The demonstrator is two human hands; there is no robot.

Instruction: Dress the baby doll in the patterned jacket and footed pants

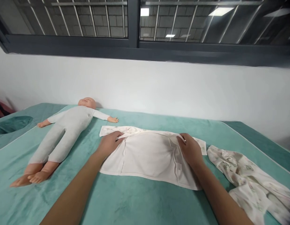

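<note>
A small white baby top (149,156) with a faint print on its sleeves lies spread in front of me, its plain inner side showing. My left hand (110,143) pinches its upper edge near the left sleeve. Near the right sleeve, my right hand (189,148) grips the same edge, fingers closed on the fabric. The edge between my hands is slightly raised and folded over. To the left a baby doll (67,128) with a pale cloth body lies on its back, arms spread. Crumpled printed baby clothing (248,178) rests beyond my right forearm.
Everything lies on a green cloth-covered bed (145,200). A hole with green fabric (13,124) is at its left end. Behind the bed rises a white wall (145,84) below a dark-framed window (133,50) with metal bars. Something red (2,107) shows at the far left.
</note>
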